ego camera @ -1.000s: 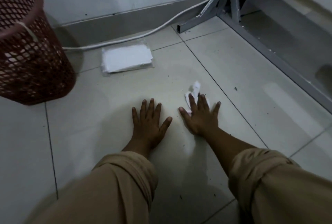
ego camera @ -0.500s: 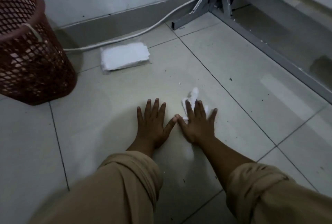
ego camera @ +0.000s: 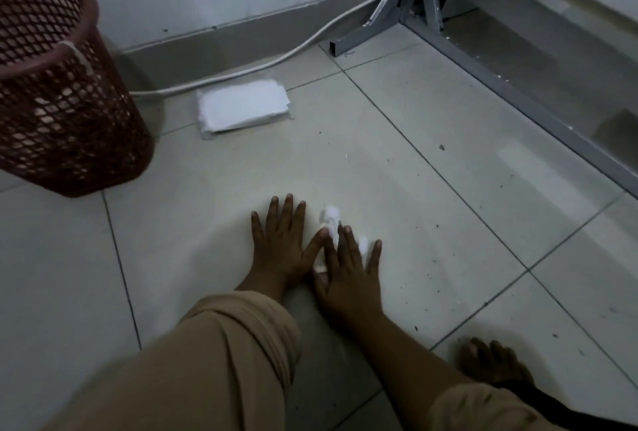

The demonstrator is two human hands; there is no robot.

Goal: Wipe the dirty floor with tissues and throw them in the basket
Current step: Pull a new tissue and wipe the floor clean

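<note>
**On the tiled floor, a tissue pinned under flat fingers**

On the floor (ego camera: 448, 223) the right hand (ego camera: 348, 278) lies flat, straight fingers pressing a crumpled tissue (ego camera: 330, 220) that pokes out past its fingertips. The left hand (ego camera: 281, 244) rests flat just beside it, holding nothing, thumb touching the right hand. The red basket (ego camera: 62, 102) stands well apart, far left.

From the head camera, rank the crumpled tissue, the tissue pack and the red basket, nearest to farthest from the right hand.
1. Crumpled tissue: under the right hand, on its fingers' side.
2. Tissue pack: ahead, by the wall.
3. Red basket: far left.
</note>
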